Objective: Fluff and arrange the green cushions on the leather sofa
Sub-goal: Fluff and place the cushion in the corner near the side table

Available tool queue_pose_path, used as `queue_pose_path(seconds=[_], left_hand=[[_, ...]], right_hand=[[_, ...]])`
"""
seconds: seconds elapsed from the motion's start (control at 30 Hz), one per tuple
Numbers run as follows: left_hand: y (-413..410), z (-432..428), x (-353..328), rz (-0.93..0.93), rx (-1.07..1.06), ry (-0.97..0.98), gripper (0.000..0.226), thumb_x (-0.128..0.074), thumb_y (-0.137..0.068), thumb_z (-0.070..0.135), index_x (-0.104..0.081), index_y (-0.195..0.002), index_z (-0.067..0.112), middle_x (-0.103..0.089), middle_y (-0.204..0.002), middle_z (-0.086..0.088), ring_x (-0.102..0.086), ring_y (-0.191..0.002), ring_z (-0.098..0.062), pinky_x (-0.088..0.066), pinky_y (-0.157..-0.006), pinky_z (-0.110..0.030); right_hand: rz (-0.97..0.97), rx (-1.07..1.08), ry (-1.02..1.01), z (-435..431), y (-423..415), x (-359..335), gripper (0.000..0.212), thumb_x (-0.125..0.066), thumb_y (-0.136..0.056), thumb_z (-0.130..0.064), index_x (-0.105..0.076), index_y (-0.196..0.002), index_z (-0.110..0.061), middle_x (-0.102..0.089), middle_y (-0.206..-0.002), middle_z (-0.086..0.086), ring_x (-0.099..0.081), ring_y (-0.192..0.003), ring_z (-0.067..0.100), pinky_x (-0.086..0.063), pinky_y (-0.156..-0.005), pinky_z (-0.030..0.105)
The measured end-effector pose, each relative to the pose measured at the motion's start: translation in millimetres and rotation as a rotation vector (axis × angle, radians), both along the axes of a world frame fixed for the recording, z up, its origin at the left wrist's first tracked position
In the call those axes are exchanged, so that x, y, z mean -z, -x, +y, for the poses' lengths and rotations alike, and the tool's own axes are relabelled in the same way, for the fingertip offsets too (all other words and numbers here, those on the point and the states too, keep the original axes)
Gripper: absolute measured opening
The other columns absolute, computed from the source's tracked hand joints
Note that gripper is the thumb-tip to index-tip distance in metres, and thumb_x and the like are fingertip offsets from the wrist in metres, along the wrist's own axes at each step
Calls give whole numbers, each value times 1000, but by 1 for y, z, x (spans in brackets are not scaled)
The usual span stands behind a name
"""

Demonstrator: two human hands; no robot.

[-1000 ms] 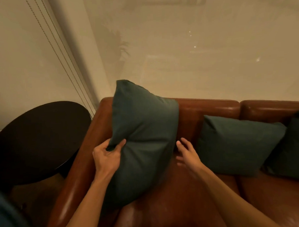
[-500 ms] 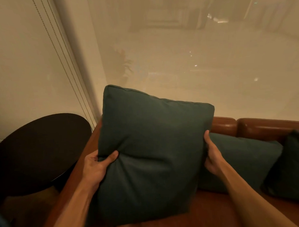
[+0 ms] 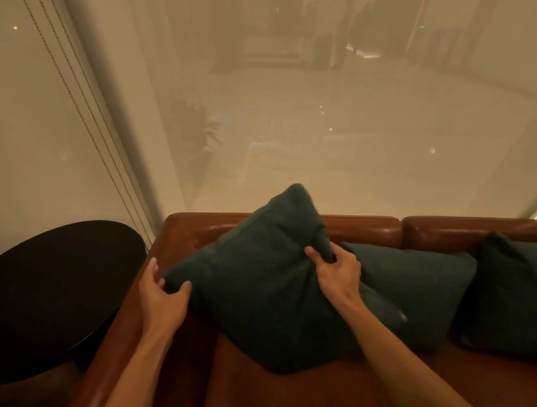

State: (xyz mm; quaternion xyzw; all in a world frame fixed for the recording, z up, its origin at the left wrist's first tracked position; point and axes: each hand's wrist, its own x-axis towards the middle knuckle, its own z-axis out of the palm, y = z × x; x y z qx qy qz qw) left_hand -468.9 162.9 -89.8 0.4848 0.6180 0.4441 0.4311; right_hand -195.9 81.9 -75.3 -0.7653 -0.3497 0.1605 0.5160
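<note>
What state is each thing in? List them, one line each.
Left hand: shut on the held cushion's left corner.
Right hand: shut on its bunched right edge.
Held cushion: tilted on a corner, creased, low on the sofa seat.
Middle cushion: leaning on the backrest, partly covered.
Right cushion: propped against the backrest.
Sofa: leather, glossy.

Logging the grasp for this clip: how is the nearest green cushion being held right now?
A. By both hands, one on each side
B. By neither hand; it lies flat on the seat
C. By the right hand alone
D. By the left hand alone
A: the left hand pinches the green cushion at its left corner, while the right hand bunches fabric on its right side.
</note>
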Motion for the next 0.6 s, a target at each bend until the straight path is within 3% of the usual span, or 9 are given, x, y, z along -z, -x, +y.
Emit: queue_pose_path(seconds=[0.07, 0.17, 0.27, 0.37, 0.43, 0.5, 0.6], left_hand=[[-2, 2, -11, 65, 83, -100, 93, -82, -75, 10, -31, -150, 28, -35, -155, -4, -39, -138, -23, -37, -107, -40], [-10, 0, -26, 177, 382, -188, 107, -89, -64, 31, -26, -150, 38, -27, -158, 5, -29, -141, -13, -32, -111, -40], [-28, -1, -34, 256, 611, -224, 124, -91, -53, 48, -19, -153, 35, -20, -159, 10, -23, -142, -9, -27, -116, -39], [-46, 3, -36, 245, 702, -156, 131, -94, -44, 50, -20, -152, 34, -33, -148, 15, -34, -135, -6, -33, -112, -30], [-53, 7, -34, 211, 709, -119, 115, -94, -43, 51, -38, -142, 36, -52, -136, 16, -50, -124, -4, -43, -107, -33], [-55, 9, -31, 171, 695, -143, 79, -93, -50, 46, -61, -121, 34, -70, -115, 12, -65, -108, -5, -53, -97, -38], [-63, 0, -23, 54, 668, -140, 41, -89, -67, 19, -73, -105, 24, -76, -101, 7, -71, -98, -10, -56, -92, -41]], right_hand=[[-113, -42, 20, 0, 13, 5, 16, -73, -81, -44, -73, -84, -28, -63, -67, -16, -62, -72, 10, -48, -68, 30], [-272, -152, 41, -3, 25, 9, 16, -72, -81, -45, -66, -77, -31, -62, -68, -13, -56, -67, 5, -38, -57, 21], [-378, -261, 41, -6, 26, 10, 21, -72, -80, -46, -68, -76, -26, -62, -68, -9, -56, -66, 9, -44, -61, 33], [-403, -367, 32, -10, 25, 14, 28, -69, -78, -52, -69, -75, -24, -62, -68, -8, -57, -65, 11, -48, -67, 41], [-371, -369, 35, -13, 23, 20, 39, -60, -75, -61, -69, -75, -24, -63, -68, -7, -58, -65, 11, -49, -70, 45], [-332, -343, 53, -18, 22, 29, 43, -57, -73, -65, -68, -76, -24, -63, -69, -6, -59, -66, 11, -49, -72, 46], [-266, -342, 36, -26, 24, 41, 28, -68, -75, -55, -69, -81, -27, -64, -77, -10, -58, -74, 7, -50, -73, 46]])
